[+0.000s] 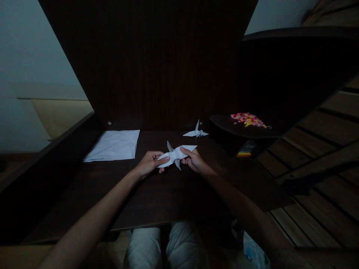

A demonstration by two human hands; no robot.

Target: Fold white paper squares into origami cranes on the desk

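A white origami crane (pixel 176 155) is held out between my two hands above the dark desk. My left hand (pixel 150 163) pinches its left wing, with the thumb on top and the fingers underneath. On the other side, my right hand (pixel 194 160) grips the right wing, its thumb lying on the paper. The crane's narrow points stick out at top and bottom between the hands. Behind it, a second white paper crane (pixel 198 131) stands on the desk near the back panel.
A stack of white paper (pixel 114 145) lies at the left of the desk (pixel 157 201). To the right, a small shelf (pixel 224 125) bears a heap of pink and yellow pieces (pixel 249 119). Under it is a small item with a yellow-orange edge (pixel 244 154). A low side wall bounds the left.
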